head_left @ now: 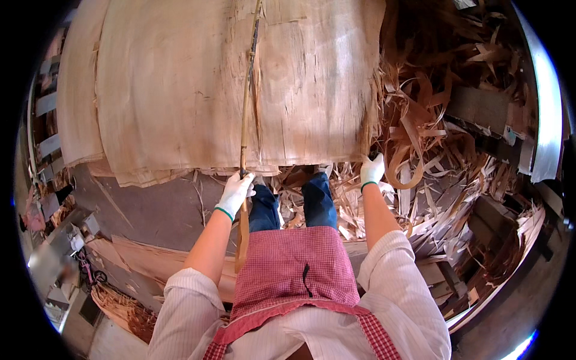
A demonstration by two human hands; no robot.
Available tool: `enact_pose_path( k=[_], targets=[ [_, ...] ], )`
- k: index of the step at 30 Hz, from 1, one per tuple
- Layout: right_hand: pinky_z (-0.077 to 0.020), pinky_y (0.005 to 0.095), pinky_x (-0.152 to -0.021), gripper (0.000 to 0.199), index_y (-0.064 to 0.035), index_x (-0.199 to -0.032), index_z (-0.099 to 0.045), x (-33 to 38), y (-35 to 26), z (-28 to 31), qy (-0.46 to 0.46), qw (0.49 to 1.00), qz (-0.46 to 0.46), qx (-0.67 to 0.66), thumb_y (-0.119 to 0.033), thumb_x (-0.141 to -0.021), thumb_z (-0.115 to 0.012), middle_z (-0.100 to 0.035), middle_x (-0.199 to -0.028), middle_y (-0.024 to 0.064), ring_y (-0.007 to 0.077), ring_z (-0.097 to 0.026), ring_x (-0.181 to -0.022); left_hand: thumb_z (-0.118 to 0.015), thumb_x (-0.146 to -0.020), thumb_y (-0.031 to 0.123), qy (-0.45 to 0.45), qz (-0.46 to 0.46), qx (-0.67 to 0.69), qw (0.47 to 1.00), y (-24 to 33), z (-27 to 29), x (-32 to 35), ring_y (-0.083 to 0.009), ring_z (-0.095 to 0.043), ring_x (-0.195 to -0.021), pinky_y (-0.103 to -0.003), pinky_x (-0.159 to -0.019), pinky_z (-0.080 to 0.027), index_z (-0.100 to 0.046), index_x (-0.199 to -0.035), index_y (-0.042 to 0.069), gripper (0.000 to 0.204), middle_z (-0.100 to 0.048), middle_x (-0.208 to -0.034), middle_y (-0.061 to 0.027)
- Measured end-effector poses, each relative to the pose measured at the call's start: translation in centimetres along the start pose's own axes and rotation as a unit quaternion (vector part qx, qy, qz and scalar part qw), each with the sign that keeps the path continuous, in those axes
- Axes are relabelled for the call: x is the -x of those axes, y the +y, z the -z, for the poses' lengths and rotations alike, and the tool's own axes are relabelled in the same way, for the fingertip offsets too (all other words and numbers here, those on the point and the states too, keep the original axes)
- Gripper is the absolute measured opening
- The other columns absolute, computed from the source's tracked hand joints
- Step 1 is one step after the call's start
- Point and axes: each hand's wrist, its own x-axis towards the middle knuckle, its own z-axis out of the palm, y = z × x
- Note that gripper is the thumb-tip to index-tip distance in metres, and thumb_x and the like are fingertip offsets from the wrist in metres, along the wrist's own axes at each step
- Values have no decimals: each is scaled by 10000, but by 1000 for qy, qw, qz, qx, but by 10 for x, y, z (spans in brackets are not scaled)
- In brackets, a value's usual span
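Observation:
A broad stack of thin wood veneer sheets (180, 84) lies in front of me, filling the upper middle. My left hand (235, 193), in a white glove, grips a long thin stick (246, 114) that runs up across the sheets. My right hand (372, 170), also gloved, holds the lower right corner of the veneer stack. My legs in blue trousers and a red checked apron (294, 270) are below.
A heap of curled veneer scraps and strips (432, 132) covers the floor on the right. More veneer pieces (144, 258) lie at lower left on the grey floor (144, 210). Metal racks and machine parts (60, 240) stand along the left edge.

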Motion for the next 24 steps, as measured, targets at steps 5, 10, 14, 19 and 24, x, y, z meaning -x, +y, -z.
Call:
enact_pose_path(
  k=[5, 10, 14, 19, 24],
  targets=[
    [-477, 410, -721, 204, -20, -971, -547, 20, -27, 26, 41, 999, -20, -19, -102, -813, -645, -644, -847, 183, 361, -618, -774, -593, -926, 214, -16, -7, 17, 1000, 5, 6, -2, -82, -539, -643, -263, -616, -538, -570, -948, 73, 145, -538, -752, 9],
    [-477, 421, -701, 166, -40, -977, -552, 21, -55, 54, 45, 998, 26, 43, -83, -827, -609, -644, -838, 188, 376, -615, -762, -611, -918, 218, -47, -5, 33, 998, -3, 11, -3, -93, -543, -621, -289, -657, -547, -595, -1000, 61, 177, -548, -757, 9],
    [-465, 441, -677, 189, -28, -919, -546, 15, -67, 59, 67, 993, 66, 72, -186, -840, -613, -625, -801, 215, 429, -587, -753, -603, -918, 187, -57, 13, 32, 998, 5, 1, 4, -102, -555, -661, -280, -646, -527, -601, -1042, 28, 201, -573, -795, -17],
    [-453, 475, -689, 203, -21, -925, -532, 7, -74, 57, 67, 993, 65, 66, -187, -830, -602, -615, -824, 240, 459, -576, -796, -573, -916, 135, -135, 38, 45, 989, 6, -18, -3, -114, -541, -653, -267, -621, -499, -581, -1122, 3, 245, -591, -836, -53],
    [-464, 463, -716, 252, 15, -931, -525, 8, -77, 60, 58, 991, 77, 91, -197, -828, -613, -617, -848, 248, 444, -590, -805, -620, -883, 166, -88, 17, 56, 994, -8, -42, -21, -130, -584, -631, -278, -582, -515, -573, -1063, 20, 236, -639, -883, -88]
  ],
)
